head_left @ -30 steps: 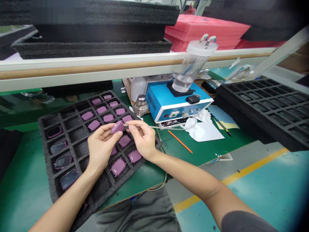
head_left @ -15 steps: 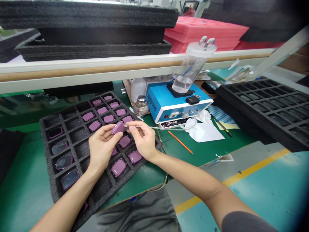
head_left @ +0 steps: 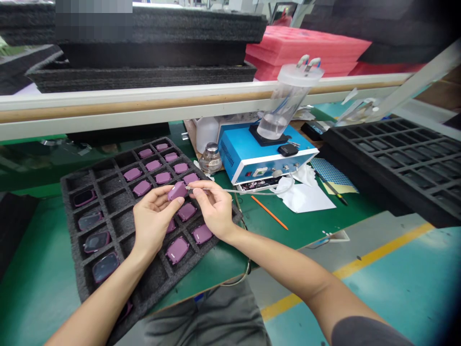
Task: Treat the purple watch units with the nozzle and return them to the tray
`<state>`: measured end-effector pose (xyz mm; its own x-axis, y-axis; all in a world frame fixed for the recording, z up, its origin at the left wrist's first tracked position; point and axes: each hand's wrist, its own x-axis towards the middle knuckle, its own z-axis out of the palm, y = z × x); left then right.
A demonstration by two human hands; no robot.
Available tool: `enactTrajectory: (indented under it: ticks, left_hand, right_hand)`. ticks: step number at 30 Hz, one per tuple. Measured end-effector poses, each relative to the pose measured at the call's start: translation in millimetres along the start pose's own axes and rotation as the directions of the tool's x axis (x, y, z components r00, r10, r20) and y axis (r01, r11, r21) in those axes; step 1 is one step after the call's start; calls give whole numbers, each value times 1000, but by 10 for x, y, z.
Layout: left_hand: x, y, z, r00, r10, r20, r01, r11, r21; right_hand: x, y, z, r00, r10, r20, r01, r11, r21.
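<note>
Purple case (head_left: 177, 191) — in left fingers (head_left: 158, 193), above tray (head_left: 74, 240)

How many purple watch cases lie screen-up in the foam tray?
4 cases: left column's second to fifth compartments from the far end. Another case, mostly behind the left forearm, may be too.

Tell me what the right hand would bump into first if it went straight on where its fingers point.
Probably the purple case held in the left hand: the right hand, pinching a thin cord, points towards it, though depth here is hard to judge.
</note>
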<state>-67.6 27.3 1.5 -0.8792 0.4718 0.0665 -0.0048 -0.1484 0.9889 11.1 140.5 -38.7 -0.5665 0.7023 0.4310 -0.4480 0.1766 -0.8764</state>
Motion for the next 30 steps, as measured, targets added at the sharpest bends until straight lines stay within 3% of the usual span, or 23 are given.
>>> enactTrajectory:
  ticks: [30]
  left_hand:
    - [15, 4, -10, 1000, -7, 8, 8, 1000, -7]
  right_hand:
    - [9, -8, 8, 1000, 10, -7, -10, 1000, 2]
